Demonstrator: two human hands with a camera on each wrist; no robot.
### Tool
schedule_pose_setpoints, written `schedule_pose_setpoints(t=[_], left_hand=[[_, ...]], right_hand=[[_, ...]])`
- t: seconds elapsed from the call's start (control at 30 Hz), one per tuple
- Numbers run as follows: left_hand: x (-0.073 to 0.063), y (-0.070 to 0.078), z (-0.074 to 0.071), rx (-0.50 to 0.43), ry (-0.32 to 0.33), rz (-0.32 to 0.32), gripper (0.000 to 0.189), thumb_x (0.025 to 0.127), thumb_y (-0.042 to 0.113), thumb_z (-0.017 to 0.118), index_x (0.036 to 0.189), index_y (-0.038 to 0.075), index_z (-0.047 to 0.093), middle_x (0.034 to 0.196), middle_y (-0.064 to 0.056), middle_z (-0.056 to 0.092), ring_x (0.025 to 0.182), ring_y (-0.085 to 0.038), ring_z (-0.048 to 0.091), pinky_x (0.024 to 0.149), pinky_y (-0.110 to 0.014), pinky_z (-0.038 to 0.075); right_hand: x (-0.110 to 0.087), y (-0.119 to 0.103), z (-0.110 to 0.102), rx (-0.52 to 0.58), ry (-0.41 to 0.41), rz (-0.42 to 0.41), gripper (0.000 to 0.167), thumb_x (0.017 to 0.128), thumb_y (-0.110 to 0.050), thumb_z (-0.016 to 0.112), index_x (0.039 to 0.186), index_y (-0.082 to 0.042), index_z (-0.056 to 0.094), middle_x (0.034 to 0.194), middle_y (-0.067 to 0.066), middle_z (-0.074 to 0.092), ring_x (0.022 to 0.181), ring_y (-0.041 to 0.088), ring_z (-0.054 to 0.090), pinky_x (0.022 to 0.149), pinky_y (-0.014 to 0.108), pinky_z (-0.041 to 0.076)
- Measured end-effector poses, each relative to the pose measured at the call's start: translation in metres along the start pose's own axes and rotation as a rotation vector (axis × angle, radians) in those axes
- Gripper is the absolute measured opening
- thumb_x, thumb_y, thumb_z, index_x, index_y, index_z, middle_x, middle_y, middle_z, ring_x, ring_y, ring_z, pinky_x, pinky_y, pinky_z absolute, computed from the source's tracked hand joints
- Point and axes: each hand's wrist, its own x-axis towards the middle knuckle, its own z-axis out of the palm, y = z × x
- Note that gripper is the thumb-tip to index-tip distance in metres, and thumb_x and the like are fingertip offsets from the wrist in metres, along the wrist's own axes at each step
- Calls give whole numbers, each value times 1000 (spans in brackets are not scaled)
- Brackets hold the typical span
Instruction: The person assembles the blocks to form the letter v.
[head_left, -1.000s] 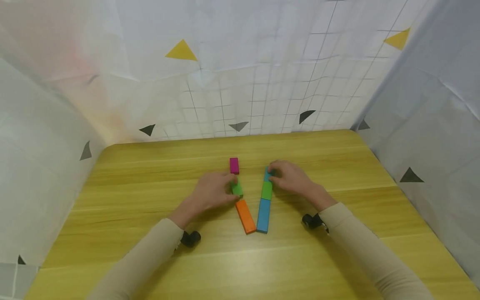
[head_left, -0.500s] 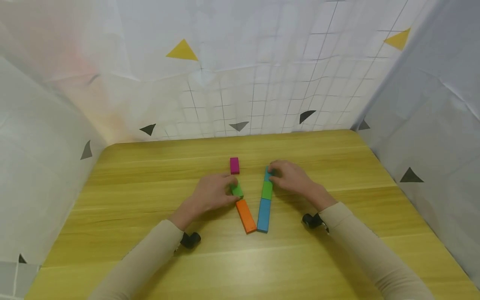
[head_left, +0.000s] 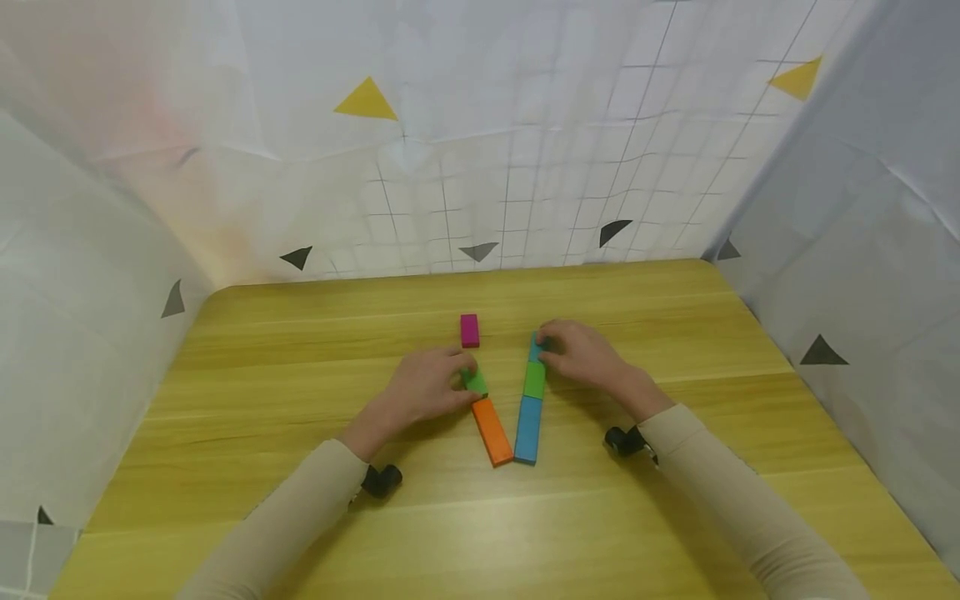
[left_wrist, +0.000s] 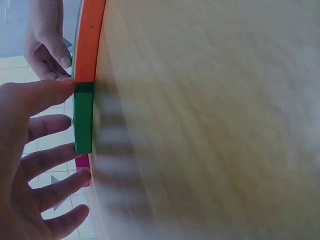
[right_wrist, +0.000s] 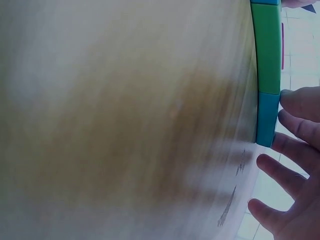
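Observation:
Two rows of flat coloured blocks form a V on the wooden table, meeting at the near end. My left hand (head_left: 423, 385) holds a green block (head_left: 476, 383) between thumb and fingers, its thumb where that block meets the orange block (head_left: 492, 433). Beyond it, a magenta block (head_left: 469, 331) lies apart. In the right row, my right hand (head_left: 583, 356) has thumb and fingertips on the short blue block (right_wrist: 267, 119) at the far end. A second green block (head_left: 534, 380) and a long blue block (head_left: 528, 430) continue that row towards me.
The wooden table (head_left: 480, 533) has rounded far corners. White sheeting (head_left: 465, 192) with grid lines and dark and yellow triangles stands behind it, and more sheeting rises at both sides. Black wrist cameras (head_left: 381, 482) sit under both beige sleeves.
Almost nothing moves. The left green block now lies slightly closer to the orange block, with the left hand still on it. The right hand stays in place.

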Motion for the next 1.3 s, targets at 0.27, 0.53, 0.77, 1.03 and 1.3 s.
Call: schedule_pose_setpoints(t=[0.27,0.53,0.77,1.03,1.3], left_hand=[[-1,-2,4,1,18,9,35,88,54,68,110,28,68,105,10,67,78,-8,55,69,-24,47],[-2,-2,6,12,15,18,35,89,55,66,111,28,68,110,10,68,81,-7,58,70,-24,49],[-4,0,5,14,13,9,37,89,56,66,112,28,67,112,8,68,81,-9,58,70,-24,49],[-5,1,6,2,17,6,36,89,54,67,111,26,67,117,6,67,85,-12,61,74,-28,51],[-6,1,9,13,28,2,36,89,55,67,111,27,67,116,7,67,82,-9,60,70,-25,50]], right_hand=[[-2,-2,-1,-3,6,-3,21,91,-22,71,109,-11,70,125,8,68,120,30,62,103,49,48],[-2,0,1,-11,10,3,21,91,-23,71,109,-11,70,126,8,68,121,30,62,102,50,49],[-1,0,2,-20,15,-2,21,91,-22,71,109,-12,71,125,8,68,119,30,63,102,49,49],[-2,-2,0,-22,11,-5,23,91,-22,71,110,-10,71,126,9,68,120,30,62,103,50,48],[-3,-2,0,-20,10,-4,22,91,-21,70,111,-11,70,124,8,69,119,29,62,101,49,49]])
